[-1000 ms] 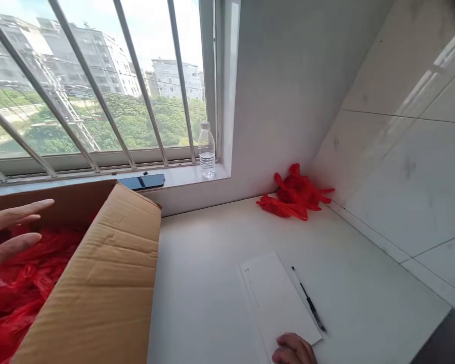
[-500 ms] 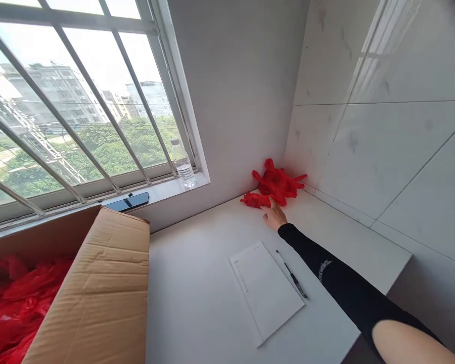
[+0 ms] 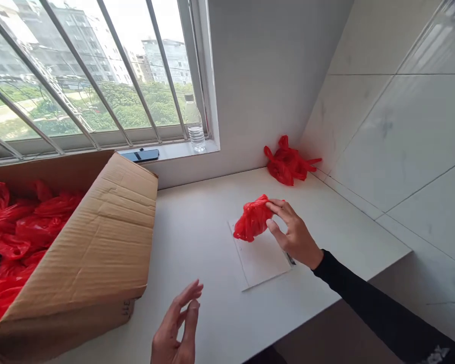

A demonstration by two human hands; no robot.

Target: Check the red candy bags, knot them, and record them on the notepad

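Note:
My right hand [image 3: 293, 232] holds a crumpled red plastic bag [image 3: 253, 218] between thumb and fingers, above a white sheet of paper [image 3: 260, 255] on the white counter [image 3: 208, 237]. The hand covers most of a pen lying beside the paper. My left hand [image 3: 178, 323] hovers low in front of me over the counter's near edge, fingers stretched out and holding nothing. A small heap of red bags [image 3: 290, 163] lies in the far corner against the wall.
An open cardboard box [image 3: 98, 253] filled with red bags [image 3: 18, 227] stands at the left. On the window sill are a dark phone [image 3: 141, 154] and a clear water bottle [image 3: 194, 125]. Tiled wall rises at the right; the counter's edge drops off at the front right.
My right hand drew back from the corner heap with one red bag and now holds it over the paper. My left hand has come into view at the bottom.

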